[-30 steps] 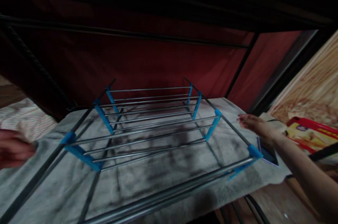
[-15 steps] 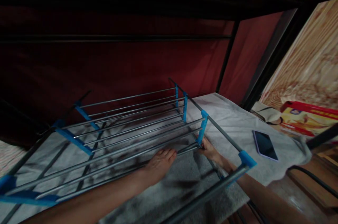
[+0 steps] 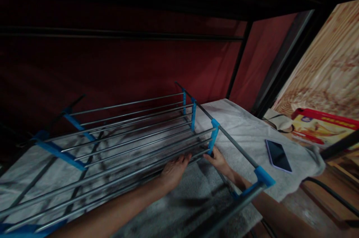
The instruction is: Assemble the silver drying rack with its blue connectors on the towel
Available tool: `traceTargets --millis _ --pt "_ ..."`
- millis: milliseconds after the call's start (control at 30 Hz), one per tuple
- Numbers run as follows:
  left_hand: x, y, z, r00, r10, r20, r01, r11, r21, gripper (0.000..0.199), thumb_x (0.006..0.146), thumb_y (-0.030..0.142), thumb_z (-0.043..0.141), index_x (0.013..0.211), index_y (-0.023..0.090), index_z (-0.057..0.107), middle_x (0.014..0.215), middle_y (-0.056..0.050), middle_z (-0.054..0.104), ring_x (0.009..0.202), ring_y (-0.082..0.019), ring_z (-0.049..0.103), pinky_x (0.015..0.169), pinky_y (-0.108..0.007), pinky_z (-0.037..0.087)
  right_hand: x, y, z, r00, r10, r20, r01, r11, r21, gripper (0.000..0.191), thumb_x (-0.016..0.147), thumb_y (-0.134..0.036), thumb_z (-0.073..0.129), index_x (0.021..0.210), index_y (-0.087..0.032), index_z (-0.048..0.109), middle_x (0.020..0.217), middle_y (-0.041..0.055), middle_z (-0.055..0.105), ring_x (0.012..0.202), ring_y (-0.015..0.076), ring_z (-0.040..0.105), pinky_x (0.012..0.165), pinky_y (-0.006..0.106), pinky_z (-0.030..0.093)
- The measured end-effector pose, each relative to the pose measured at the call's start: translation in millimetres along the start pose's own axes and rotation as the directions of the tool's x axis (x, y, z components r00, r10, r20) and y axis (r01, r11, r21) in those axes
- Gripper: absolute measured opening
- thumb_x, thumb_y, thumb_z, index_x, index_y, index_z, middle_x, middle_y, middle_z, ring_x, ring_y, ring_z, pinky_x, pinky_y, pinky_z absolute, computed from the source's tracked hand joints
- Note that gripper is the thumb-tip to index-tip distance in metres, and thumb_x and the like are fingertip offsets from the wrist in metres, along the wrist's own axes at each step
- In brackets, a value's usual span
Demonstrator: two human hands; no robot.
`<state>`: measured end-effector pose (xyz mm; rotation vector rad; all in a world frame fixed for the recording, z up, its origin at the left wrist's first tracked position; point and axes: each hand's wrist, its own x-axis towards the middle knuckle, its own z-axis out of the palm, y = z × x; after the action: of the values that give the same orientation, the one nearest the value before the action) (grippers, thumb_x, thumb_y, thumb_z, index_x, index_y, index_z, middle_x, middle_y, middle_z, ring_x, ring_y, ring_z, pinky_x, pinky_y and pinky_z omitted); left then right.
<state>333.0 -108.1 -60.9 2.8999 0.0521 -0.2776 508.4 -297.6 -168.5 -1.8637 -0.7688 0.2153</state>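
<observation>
A shoe rack of grey metal rods with blue plastic brackets lies across the surface in front of me. My left hand is closed over its lowest near rod, palm down, close to the right end. Just to the right, the fingers of my right hand pinch around the lower end of a blue bracket, where that rod meets it. My right forearm passes under the rack's side tube. The fingertips of both hands are partly hidden behind the rods and bracket.
Grey cloth covers the surface under the rack. A phone lies on it at the right. Beyond are a red and yellow package and a black frame post. Dark red fabric hangs behind the rack.
The view has shifted a little, and the rack's left end appears farther left and lower. My left hand has edged right along the rod; more of my right hand's fingers show at the bracket.
</observation>
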Motion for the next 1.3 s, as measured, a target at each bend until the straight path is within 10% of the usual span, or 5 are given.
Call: traceTargets --millis 1067,1300 --pt "1.3 -5.8 -7.0 0.997 -0.018 -0.075 0.003 0.982 -0.187 0.08 0.074 -0.004 0.036 0.149 0.024 0.04 0.147 -0.007 0.052 0.133 -0.023 0.051 0.11 -0.041 0.043 10.1 -47.3 -15.2 0.998 0.042 0.045 -0.041 0.999 -0.036 0.021 0.081 -0.032 0.055 0.102 -0.026 0.055 0.101 0.0062 0.069 0.096 0.0278 0.065 0.09 0.04 0.05" --pt "0.7 -7.0 -5.6 0.998 -0.034 -0.046 0.025 0.982 -0.186 0.07 0.081 0.001 0.035 0.146 0.026 0.042 0.141 -0.007 0.057 0.121 -0.025 0.061 0.1 -0.042 0.05 4.7 -97.4 -36.3 0.956 0.079 0.284 -0.12 0.984 0.13 0.022 0.082 -0.04 0.059 0.098 -0.026 0.063 0.106 0.0096 0.065 0.106 0.0306 0.061 0.095 0.039 0.047"
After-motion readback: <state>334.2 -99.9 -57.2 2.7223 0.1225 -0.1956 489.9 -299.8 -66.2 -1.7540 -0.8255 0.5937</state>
